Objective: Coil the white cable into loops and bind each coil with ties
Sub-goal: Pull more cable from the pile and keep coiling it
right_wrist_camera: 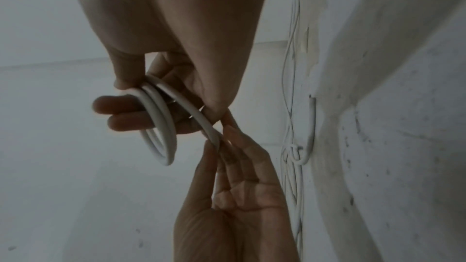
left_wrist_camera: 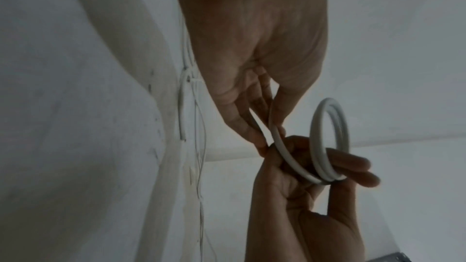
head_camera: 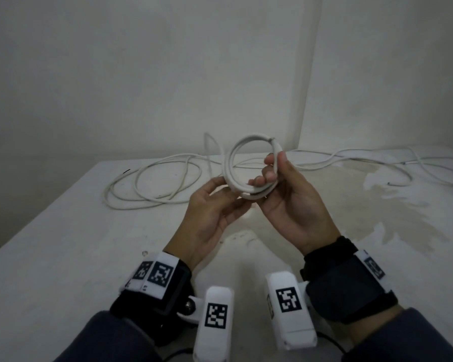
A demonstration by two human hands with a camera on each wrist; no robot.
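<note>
I hold a small coil [head_camera: 249, 168] of white cable above the table [head_camera: 63, 244]. My right hand [head_camera: 288, 202] has its fingers curled through the loops and the thumb pressed on them, I think so they cannot spring apart. My left hand [head_camera: 215, 205] pinches the outer strand with fingertips [left_wrist_camera: 261, 142], probably to guide the next loop. More cable [head_camera: 152, 184] lies loose on the table behind. I see no tie.

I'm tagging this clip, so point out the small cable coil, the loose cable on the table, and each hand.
coil [head_camera: 232, 163], head view, left arc of the loops.
loose cable [head_camera: 141, 176], head view, strand lying on the table.
left hand [head_camera: 209, 218], head view, palm.
right hand [head_camera: 293, 205], head view, palm.
</note>
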